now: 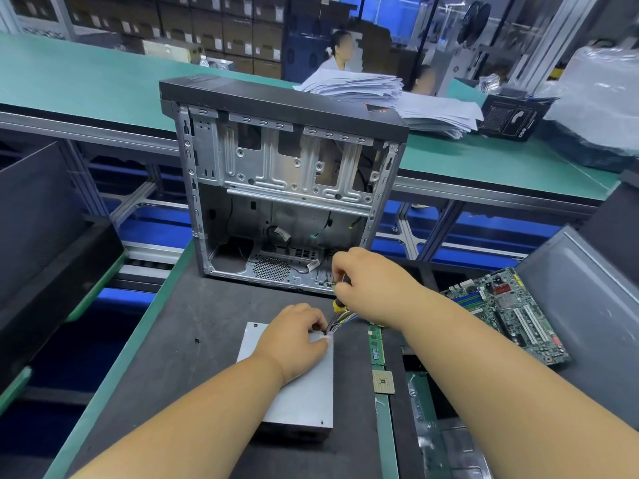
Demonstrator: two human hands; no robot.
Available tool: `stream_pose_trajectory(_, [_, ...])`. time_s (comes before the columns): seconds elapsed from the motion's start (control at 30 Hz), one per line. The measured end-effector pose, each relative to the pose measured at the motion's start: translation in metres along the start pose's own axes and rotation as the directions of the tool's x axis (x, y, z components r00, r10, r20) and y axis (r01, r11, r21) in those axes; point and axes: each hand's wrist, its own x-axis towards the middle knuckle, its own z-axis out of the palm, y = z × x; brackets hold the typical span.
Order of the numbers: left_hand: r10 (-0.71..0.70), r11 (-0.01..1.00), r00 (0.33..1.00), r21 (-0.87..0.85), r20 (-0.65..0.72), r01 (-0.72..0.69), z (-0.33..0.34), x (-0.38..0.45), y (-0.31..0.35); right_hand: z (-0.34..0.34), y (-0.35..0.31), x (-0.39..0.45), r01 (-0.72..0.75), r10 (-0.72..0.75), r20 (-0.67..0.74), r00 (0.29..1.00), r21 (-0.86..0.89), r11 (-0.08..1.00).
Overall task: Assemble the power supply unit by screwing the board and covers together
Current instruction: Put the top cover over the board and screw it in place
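Note:
The grey metal power supply unit lies flat on the dark mat, its coloured cable bundle leaving at the far right corner. My left hand rests on the top cover and pinches a small dark screw at that corner. My right hand grips a screwdriver with a yellow and black handle, held upright with its tip down at the screw.
An open computer case stands just behind the unit. A motherboard lies at the right, with a RAM stick and a CPU beside the unit. A loose screw sits on the mat at the left. Paper stacks lie on the far bench.

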Motion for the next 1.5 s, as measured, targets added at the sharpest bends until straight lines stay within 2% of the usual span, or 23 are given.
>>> stream_pose_trajectory(0.1, [-0.002,1.000,1.000,0.009,-0.002,0.002,0.000,0.000,0.000,0.001,-0.001,0.000,0.072,-0.072,0.000,0.997,-0.092,0.993])
stream_pose_trajectory(0.2, [-0.001,1.000,1.000,0.009,0.000,0.001,0.001,0.001,-0.001,0.009,0.001,0.000,-0.041,0.022,-0.080,0.997,-0.243,0.969])
stream_pose_trajectory(0.27, [0.002,1.000,1.000,0.008,0.003,-0.002,0.001,0.001,-0.001,0.011,0.002,-0.001,-0.048,0.026,-0.105,0.994,-0.215,0.975])
stream_pose_trajectory(0.3, [0.002,1.000,1.000,0.006,0.004,-0.002,0.001,0.001,-0.001,0.010,0.002,-0.001,-0.030,0.016,-0.095,0.995,-0.148,0.988])
stream_pose_trajectory(0.37, [0.001,1.000,1.000,0.004,0.008,-0.001,0.001,0.001,-0.001,0.004,0.000,-0.003,0.017,-0.017,-0.037,0.999,-0.003,1.000])
stream_pose_trajectory(0.43, [-0.004,1.000,1.000,0.000,0.011,0.004,0.000,0.000,-0.001,0.000,-0.001,-0.003,0.059,-0.059,-0.010,0.998,0.033,0.998])
stream_pose_trajectory(0.5, [-0.008,1.000,1.000,0.000,0.016,0.008,0.000,0.000,0.000,0.001,-0.001,-0.004,0.059,-0.061,-0.038,0.997,-0.057,0.997])
stream_pose_trajectory(0.57, [-0.013,1.000,1.000,0.004,0.016,0.013,-0.001,0.000,0.000,0.004,0.000,-0.005,-0.006,-0.009,-0.077,0.997,-0.196,0.981])
stream_pose_trajectory(0.63, [-0.021,1.000,1.000,-0.001,0.016,0.021,0.000,0.000,0.000,0.007,0.000,-0.006,-0.054,0.029,-0.102,0.994,-0.252,0.966])
stream_pose_trajectory(0.8, [-0.014,1.000,1.000,0.000,0.018,0.014,0.000,0.000,0.000,0.003,-0.005,-0.007,0.010,-0.007,-0.047,0.999,0.057,0.998])
stream_pose_trajectory(0.83, [-0.016,1.000,1.000,-0.002,0.016,0.016,-0.001,0.000,0.000,0.002,-0.005,-0.007,0.016,-0.013,-0.059,0.998,0.061,0.998])
stream_pose_trajectory(0.97, [-0.019,1.000,1.000,0.003,0.015,0.019,-0.001,-0.001,0.000,0.009,-0.005,-0.007,-0.066,0.041,-0.129,0.991,-0.196,0.978])
stream_pose_trajectory(1.07, [-0.022,1.000,1.000,-0.003,0.017,0.022,0.000,-0.001,0.000,0.011,-0.005,-0.007,-0.083,0.068,-0.130,0.989,-0.114,0.990])
stream_pose_trajectory(1.13, [-0.024,1.000,1.000,-0.004,0.020,0.024,0.000,-0.001,0.000,0.008,-0.007,-0.008,-0.067,0.067,-0.076,0.995,-0.004,0.998])
stream_pose_trajectory(1.2, [-0.025,1.000,0.999,0.006,0.022,0.025,0.000,-0.001,0.000,0.003,-0.006,-0.008,-0.052,0.054,-0.037,0.998,0.030,0.998])
stream_pose_trajectory(1.27, [-0.026,1.000,0.999,0.008,0.023,0.026,0.000,0.000,-0.001,0.001,-0.006,-0.005,-0.072,0.072,-0.041,0.997,-0.012,0.997])
stream_pose_trajectory(1.4, [-0.025,1.000,0.999,0.007,0.021,0.025,0.001,0.000,-0.001,0.007,-0.005,0.001,-0.211,0.189,-0.116,0.975,-0.229,0.950])
stream_pose_trajectory(1.5, [-0.022,1.000,1.000,0.002,0.017,0.022,0.001,0.000,-0.002,0.014,-0.006,-0.001,-0.205,0.171,-0.171,0.970,-0.208,0.956])
